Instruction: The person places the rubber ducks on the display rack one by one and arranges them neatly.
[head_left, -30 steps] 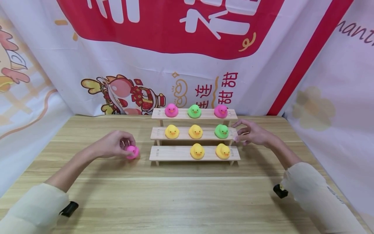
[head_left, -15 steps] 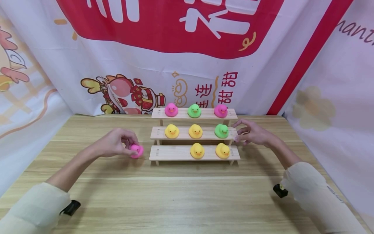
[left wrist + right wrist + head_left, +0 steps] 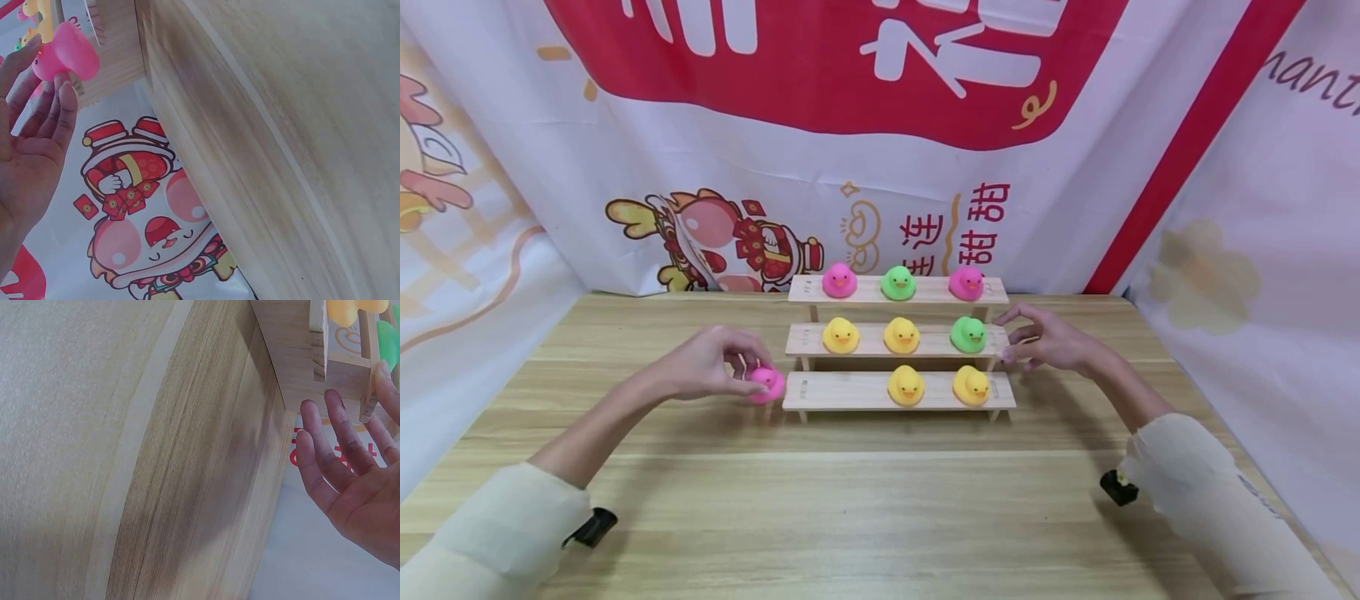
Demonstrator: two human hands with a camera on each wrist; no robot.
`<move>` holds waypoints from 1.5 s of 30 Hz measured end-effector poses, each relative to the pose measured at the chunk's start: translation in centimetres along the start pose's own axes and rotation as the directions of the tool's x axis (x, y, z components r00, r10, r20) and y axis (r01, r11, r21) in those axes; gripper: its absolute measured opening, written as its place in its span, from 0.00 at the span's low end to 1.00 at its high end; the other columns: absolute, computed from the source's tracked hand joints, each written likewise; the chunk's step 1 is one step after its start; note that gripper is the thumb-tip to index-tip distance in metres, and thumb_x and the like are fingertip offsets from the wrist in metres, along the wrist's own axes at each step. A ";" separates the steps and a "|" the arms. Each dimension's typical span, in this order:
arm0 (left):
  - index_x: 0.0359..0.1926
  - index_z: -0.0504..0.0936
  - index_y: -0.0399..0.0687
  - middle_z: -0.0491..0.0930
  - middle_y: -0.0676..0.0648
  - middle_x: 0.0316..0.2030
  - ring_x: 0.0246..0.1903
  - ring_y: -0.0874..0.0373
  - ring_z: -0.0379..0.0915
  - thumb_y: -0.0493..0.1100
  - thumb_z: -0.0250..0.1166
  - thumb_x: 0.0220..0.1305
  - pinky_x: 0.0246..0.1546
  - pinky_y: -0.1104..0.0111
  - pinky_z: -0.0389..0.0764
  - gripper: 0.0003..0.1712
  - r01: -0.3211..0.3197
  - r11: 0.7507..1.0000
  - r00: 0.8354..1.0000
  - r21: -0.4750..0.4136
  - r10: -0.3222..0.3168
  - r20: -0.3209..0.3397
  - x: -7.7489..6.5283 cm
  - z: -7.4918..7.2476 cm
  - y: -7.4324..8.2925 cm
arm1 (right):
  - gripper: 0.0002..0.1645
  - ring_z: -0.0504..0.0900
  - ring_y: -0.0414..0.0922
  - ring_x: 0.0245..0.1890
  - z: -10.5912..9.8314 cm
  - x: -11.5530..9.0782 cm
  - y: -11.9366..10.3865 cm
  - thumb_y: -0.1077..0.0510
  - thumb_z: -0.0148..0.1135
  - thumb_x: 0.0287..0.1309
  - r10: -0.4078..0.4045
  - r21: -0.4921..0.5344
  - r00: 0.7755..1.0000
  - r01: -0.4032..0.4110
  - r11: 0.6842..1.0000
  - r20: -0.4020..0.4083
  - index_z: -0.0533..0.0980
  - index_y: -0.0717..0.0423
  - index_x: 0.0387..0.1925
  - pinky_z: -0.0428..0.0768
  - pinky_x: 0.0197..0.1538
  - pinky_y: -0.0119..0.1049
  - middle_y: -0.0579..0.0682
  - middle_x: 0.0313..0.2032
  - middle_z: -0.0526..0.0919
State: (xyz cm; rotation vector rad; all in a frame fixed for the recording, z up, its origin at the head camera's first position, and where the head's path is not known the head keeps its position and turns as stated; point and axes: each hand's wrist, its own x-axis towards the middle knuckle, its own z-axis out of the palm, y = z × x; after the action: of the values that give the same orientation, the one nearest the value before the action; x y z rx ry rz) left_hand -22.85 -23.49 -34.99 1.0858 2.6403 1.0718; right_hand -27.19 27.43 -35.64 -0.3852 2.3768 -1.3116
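My left hand (image 3: 711, 365) pinches a pink rubber duck (image 3: 769, 385) between thumb and fingertips, just off the left end of a three-tier wooden display stand (image 3: 831, 392). The left wrist view shows the same duck (image 3: 74, 53) at the fingertips. On the bottom shelf sit two yellow ducks (image 3: 906, 387), at the middle and right. The middle shelf holds two yellow ducks and a green duck (image 3: 968, 335); on top are a pink, a green (image 3: 898, 283) and a pink duck. At the stand's right end, my right hand (image 3: 1051, 340) has loosely bent fingers at the shelf edge, holding nothing.
The stand rests on a wood-grain table (image 3: 880, 508). Behind it hangs a white and red printed cloth (image 3: 760, 158), and more printed cloth walls in the left and right sides. Bare shelf shows at the left of the bottom tier.
The left hand has carried the pink duck rightward, from the table's left part to close beside the stand's bottom shelf. The right hand has stayed in place at the right end.
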 end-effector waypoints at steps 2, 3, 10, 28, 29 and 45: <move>0.40 0.90 0.46 0.85 0.54 0.35 0.32 0.57 0.79 0.39 0.82 0.53 0.33 0.67 0.84 0.13 -0.005 1.000 1.000 -0.001 0.005 0.005 0.1 0.1 0.2 | 0.31 0.85 0.51 0.43 0.0 0.0 0.0 0.65 0.66 0.67 0.001 0.001 1.000 -0.001 1.000 -0.001 0.64 0.63 0.66 0.87 0.42 0.47 0.60 0.44 0.86; 0.40 0.90 0.46 0.85 0.53 0.35 0.32 0.57 0.79 0.39 0.82 0.53 0.32 0.67 0.84 0.13 -0.008 1.000 1.000 -0.004 0.008 0.007 0.2 0.1 0.3 | 0.31 0.85 0.50 0.43 0.0 0.0 0.0 0.65 0.66 0.67 -0.002 0.001 1.000 0.002 1.000 0.001 0.64 0.64 0.66 0.87 0.42 0.47 0.60 0.44 0.86; 0.41 0.90 0.44 0.86 0.52 0.36 0.32 0.58 0.80 0.38 0.81 0.53 0.33 0.67 0.85 0.13 -0.024 0.999 1.000 -0.027 0.025 0.008 0.6 0.4 0.7 | 0.31 0.85 0.50 0.43 0.0 0.0 0.0 0.66 0.66 0.67 0.000 0.009 1.000 0.000 1.000 0.002 0.63 0.64 0.66 0.87 0.42 0.47 0.60 0.43 0.86; 0.43 0.91 0.40 0.87 0.47 0.41 0.36 0.58 0.80 0.32 0.80 0.54 0.39 0.68 0.86 0.14 -0.071 0.990 0.997 -0.126 0.073 0.013 2.3 2.6 1.5 | 0.30 0.86 0.54 0.46 -0.1 0.1 0.0 0.64 0.66 0.68 0.013 -0.013 1.000 -0.013 1.000 0.001 0.64 0.63 0.66 0.87 0.44 0.49 0.61 0.46 0.86; 0.43 0.91 0.40 0.86 0.47 0.41 0.36 0.58 0.80 0.32 0.80 0.53 0.39 0.68 0.86 0.14 -0.074 0.989 0.997 -0.126 0.076 0.015 2.4 2.7 1.6 | 0.30 0.86 0.54 0.46 0.0 0.0 0.0 0.64 0.66 0.68 0.012 -0.011 1.000 -0.012 1.000 0.001 0.64 0.63 0.66 0.87 0.44 0.49 0.61 0.46 0.86; 0.45 0.89 0.36 0.87 0.43 0.43 0.36 0.58 0.82 0.31 0.79 0.54 0.40 0.67 0.87 0.15 -0.117 0.990 0.993 -0.077 0.115 -0.026 3.9 5.0 2.5 | 0.30 0.86 0.55 0.46 -0.1 0.1 0.0 0.64 0.66 0.67 0.017 -0.021 1.000 -0.017 1.000 -0.005 0.64 0.63 0.65 0.87 0.46 0.51 0.63 0.46 0.86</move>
State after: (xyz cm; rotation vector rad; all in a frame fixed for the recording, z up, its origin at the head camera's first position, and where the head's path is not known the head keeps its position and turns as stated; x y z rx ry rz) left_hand -22.60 -16.87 -36.48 1.2313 2.5548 1.2049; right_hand -27.29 27.46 -35.57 -0.3670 2.3941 -1.2823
